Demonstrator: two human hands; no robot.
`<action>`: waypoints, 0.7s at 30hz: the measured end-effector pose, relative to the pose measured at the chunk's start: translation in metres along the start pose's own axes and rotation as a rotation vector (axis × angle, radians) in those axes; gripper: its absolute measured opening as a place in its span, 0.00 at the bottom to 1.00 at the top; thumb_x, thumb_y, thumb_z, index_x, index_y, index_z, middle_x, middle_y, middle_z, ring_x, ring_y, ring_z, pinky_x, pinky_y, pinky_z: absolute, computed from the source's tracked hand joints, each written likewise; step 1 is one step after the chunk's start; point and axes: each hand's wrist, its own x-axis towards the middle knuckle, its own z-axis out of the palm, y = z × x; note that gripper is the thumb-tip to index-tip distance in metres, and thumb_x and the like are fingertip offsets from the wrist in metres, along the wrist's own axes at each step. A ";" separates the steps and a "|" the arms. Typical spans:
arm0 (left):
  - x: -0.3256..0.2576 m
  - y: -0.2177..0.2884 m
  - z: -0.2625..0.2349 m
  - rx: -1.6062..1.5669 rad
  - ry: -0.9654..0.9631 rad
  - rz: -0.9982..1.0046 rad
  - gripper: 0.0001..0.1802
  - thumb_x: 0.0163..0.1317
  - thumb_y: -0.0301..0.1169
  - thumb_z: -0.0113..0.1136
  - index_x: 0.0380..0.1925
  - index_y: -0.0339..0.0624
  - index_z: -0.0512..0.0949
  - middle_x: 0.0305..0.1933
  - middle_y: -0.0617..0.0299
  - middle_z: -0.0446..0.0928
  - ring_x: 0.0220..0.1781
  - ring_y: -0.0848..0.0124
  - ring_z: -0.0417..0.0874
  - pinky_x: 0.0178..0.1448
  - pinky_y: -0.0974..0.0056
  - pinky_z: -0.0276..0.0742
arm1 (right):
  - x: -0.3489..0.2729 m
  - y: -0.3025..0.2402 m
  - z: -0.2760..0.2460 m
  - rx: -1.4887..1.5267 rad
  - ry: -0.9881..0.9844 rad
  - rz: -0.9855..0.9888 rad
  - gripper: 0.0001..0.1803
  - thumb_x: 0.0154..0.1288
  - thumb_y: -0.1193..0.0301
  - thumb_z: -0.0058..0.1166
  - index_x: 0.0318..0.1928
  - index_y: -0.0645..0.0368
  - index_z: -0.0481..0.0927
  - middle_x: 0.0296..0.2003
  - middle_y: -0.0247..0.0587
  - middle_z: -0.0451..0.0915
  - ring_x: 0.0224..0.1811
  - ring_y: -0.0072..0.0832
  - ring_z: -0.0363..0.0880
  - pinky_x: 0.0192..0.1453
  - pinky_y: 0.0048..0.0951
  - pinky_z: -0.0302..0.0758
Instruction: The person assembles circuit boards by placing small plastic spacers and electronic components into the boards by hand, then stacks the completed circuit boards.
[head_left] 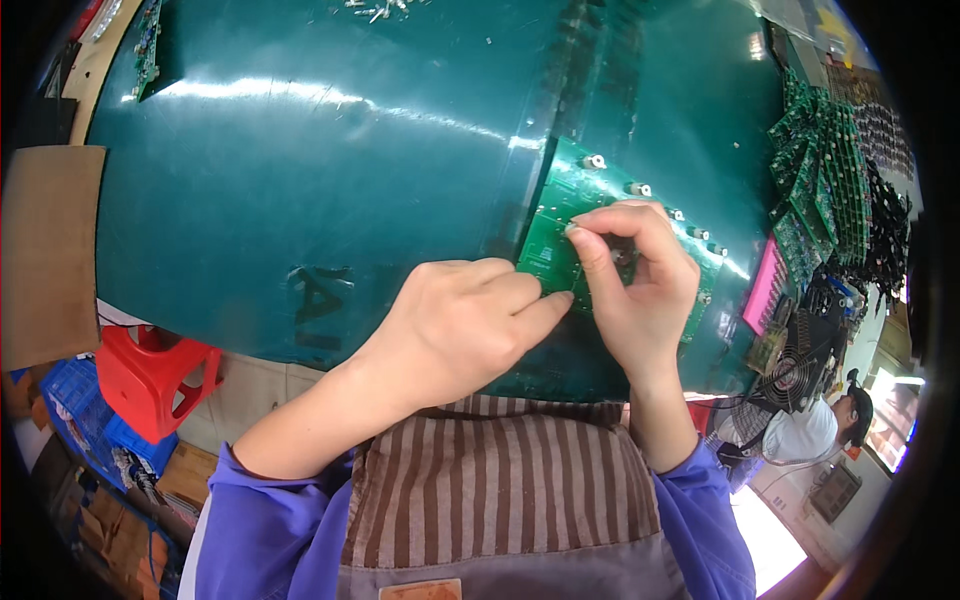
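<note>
A green circuit board (548, 240) lies on the table in front of me, with a row of round silver-and-white connectors (640, 189) along its far right edge. My right hand (648, 275) is over the board, thumb and forefinger pinched together just above its surface. Whatever is in that pinch is too small to make out. My left hand (470, 315) is beside the board's near left edge with its fingers curled in and a fingertip at the board's near edge. The inside of its curled fingers is hidden, so I cannot see what they hold.
Small loose metal pieces (380, 8) lie at the table's far edge. Another circuit board (148, 50) stands far left. Stacked boards (820, 170), a pink rack (765, 287) and a black fan (788, 368) are on the right. A red stool (150, 380) stands lower left; another person (805, 432) is lower right.
</note>
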 end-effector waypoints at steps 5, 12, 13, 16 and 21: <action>0.000 0.000 -0.002 -0.005 -0.011 -0.010 0.07 0.40 0.25 0.66 0.23 0.48 0.80 0.14 0.69 0.62 0.15 0.75 0.67 0.16 0.69 0.63 | -0.001 0.001 0.004 -0.035 0.041 -0.094 0.07 0.47 0.82 0.63 0.27 0.61 0.78 0.27 0.37 0.79 0.31 0.30 0.77 0.35 0.26 0.73; 0.006 0.001 -0.006 0.003 -0.039 0.024 0.10 0.40 0.25 0.65 0.26 0.47 0.81 0.14 0.68 0.62 0.15 0.73 0.66 0.16 0.68 0.63 | -0.007 0.009 0.006 -0.132 0.071 -0.411 0.12 0.42 0.84 0.61 0.31 0.63 0.77 0.33 0.42 0.79 0.34 0.37 0.77 0.39 0.32 0.75; 0.006 0.003 -0.007 0.017 -0.055 0.008 0.10 0.40 0.25 0.65 0.27 0.47 0.81 0.14 0.68 0.62 0.15 0.73 0.66 0.16 0.67 0.63 | -0.008 0.006 0.004 -0.128 0.047 -0.386 0.14 0.42 0.84 0.60 0.33 0.62 0.77 0.34 0.41 0.79 0.36 0.37 0.77 0.40 0.31 0.75; 0.007 0.007 -0.006 0.081 -0.083 0.054 0.14 0.38 0.28 0.68 0.30 0.48 0.81 0.14 0.69 0.61 0.15 0.73 0.66 0.16 0.68 0.63 | -0.009 -0.002 -0.007 -0.134 0.013 -0.317 0.13 0.45 0.83 0.59 0.35 0.62 0.78 0.35 0.41 0.79 0.39 0.36 0.77 0.41 0.30 0.75; 0.013 0.016 -0.002 0.172 -0.141 0.067 0.20 0.40 0.33 0.70 0.37 0.45 0.81 0.14 0.69 0.62 0.14 0.73 0.66 0.16 0.68 0.64 | 0.007 -0.004 -0.047 -0.202 0.005 -0.310 0.13 0.47 0.80 0.60 0.37 0.59 0.79 0.36 0.40 0.79 0.41 0.36 0.77 0.45 0.32 0.73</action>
